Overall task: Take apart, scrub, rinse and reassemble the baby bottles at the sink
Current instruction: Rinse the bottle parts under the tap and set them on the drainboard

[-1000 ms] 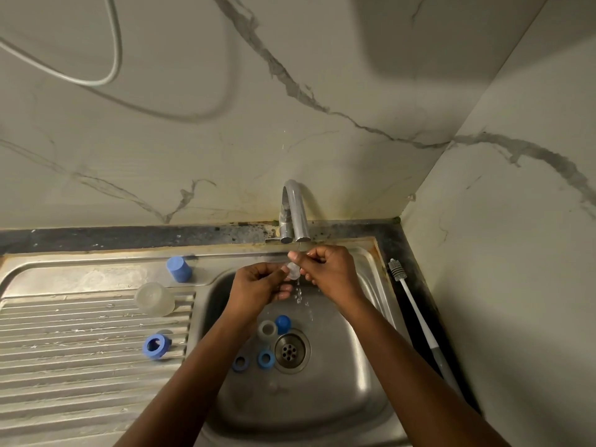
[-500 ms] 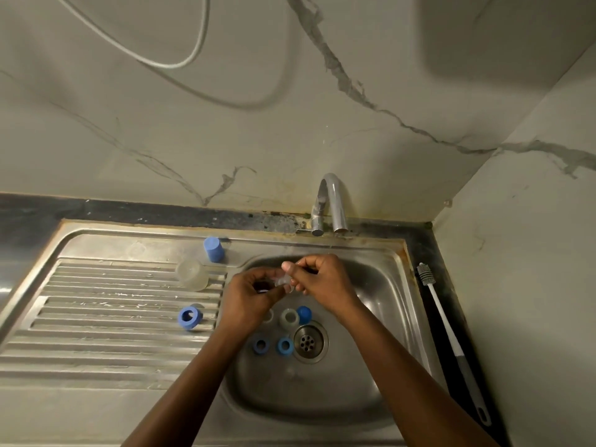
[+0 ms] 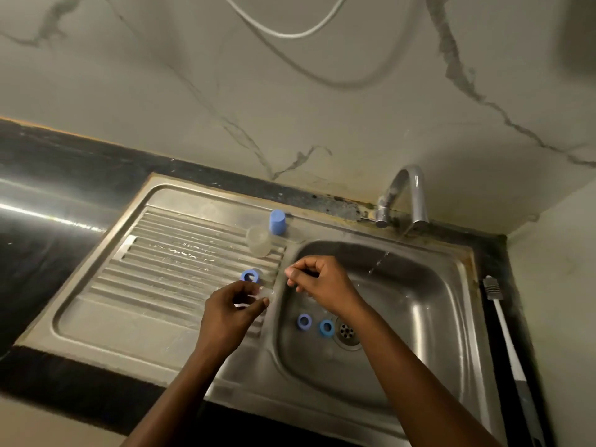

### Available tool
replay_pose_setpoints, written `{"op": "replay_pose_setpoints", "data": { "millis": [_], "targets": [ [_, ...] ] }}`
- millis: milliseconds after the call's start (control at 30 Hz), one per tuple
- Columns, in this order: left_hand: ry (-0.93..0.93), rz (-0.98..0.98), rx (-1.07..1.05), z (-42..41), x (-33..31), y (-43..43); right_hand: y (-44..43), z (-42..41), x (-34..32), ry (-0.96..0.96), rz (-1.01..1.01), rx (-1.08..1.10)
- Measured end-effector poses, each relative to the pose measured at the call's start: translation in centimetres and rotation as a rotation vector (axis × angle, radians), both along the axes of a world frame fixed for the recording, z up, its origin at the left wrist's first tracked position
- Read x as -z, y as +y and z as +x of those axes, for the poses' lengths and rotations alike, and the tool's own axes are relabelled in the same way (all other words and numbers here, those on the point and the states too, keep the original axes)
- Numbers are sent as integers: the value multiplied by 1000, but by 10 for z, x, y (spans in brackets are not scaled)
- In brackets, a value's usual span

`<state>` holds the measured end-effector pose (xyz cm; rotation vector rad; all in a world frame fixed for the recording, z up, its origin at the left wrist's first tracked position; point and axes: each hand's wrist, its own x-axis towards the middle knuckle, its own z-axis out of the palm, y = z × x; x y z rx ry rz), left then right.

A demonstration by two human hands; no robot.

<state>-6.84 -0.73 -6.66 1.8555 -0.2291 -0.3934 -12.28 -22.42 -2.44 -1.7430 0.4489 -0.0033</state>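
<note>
My left hand (image 3: pixel 230 309) pinches a small clear bottle part (image 3: pixel 263 292) over the drainboard's right edge. Just right of it, my right hand (image 3: pixel 317 279) hovers above the basin's left rim with curled fingers; whether it holds anything is unclear. A blue ring (image 3: pixel 250 276) lies on the drainboard next to the left hand. Farther back stand a clear cap (image 3: pixel 259 241) and a blue cap (image 3: pixel 277 221). Two blue rings (image 3: pixel 304 321) (image 3: pixel 326 327) lie in the basin beside the drain (image 3: pixel 346 332). Other parts stay hidden under my right wrist.
The tap (image 3: pixel 403 195) runs a thin stream into the steel sink basin (image 3: pixel 429 304). A bottle brush (image 3: pixel 506 333) lies along the dark counter on the right. The ribbed drainboard (image 3: pixel 154 262) spreads left; a white cable (image 3: pixel 283 35) hangs on the marble wall.
Both hands left the tap stream and moved left to the drainboard edge. They have separated, with the clear part now in the left hand. My head turned left.
</note>
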Motion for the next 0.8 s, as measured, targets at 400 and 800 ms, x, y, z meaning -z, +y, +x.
{"op": "replay_pose_setpoints", "data": {
  "millis": [400, 800],
  "targets": [
    [-116, 228, -74, 7, 31, 49, 38, -10, 36, 97, -2, -100],
    [-100, 260, -21, 4, 43, 46, 39, -19, 42, 120, 10, -114]
  ]
}}
